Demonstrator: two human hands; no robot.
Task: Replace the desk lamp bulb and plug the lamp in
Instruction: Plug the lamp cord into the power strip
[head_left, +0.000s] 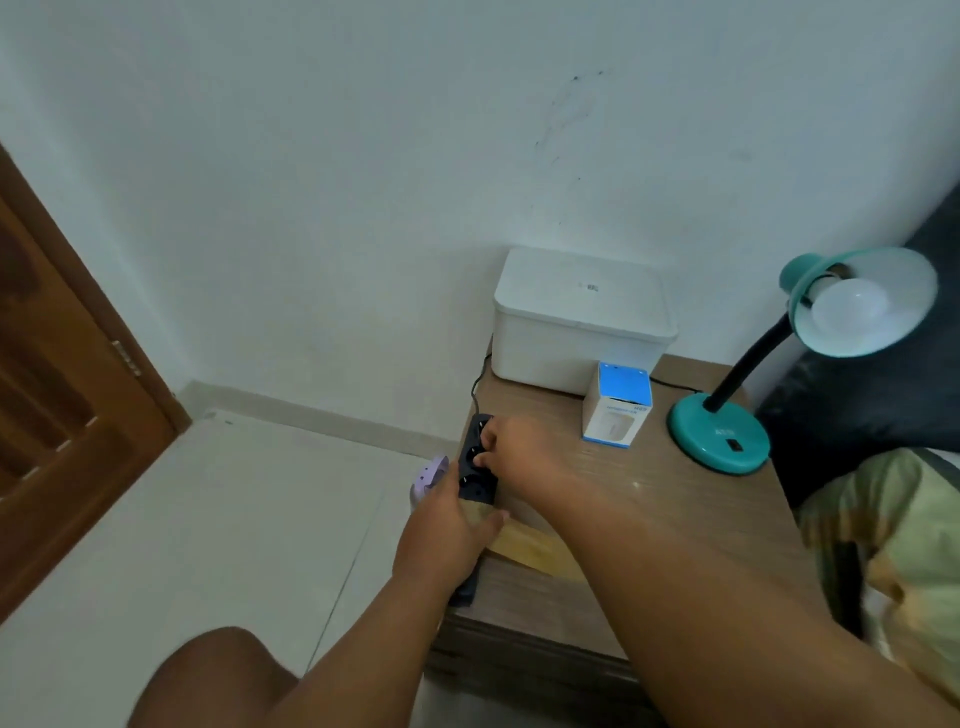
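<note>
A teal desk lamp (719, 432) stands at the back right of the wooden table (649, 499), with a white bulb (852, 306) seated in its shade. Its black cord (480, 382) runs behind the boxes to a black power strip (477, 457) on the table's left edge. My left hand (447, 530) grips the strip's near end. My right hand (511, 447) pinches the lamp's plug against one of the strip's sockets; my fingers hide the plug.
A white lidded box (582, 317) sits at the back against the wall, with a small blue and white bulb carton (618, 402) in front of it. A purple object (428, 475) lies beside the table on the floor. A brown door (62, 395) is at the left.
</note>
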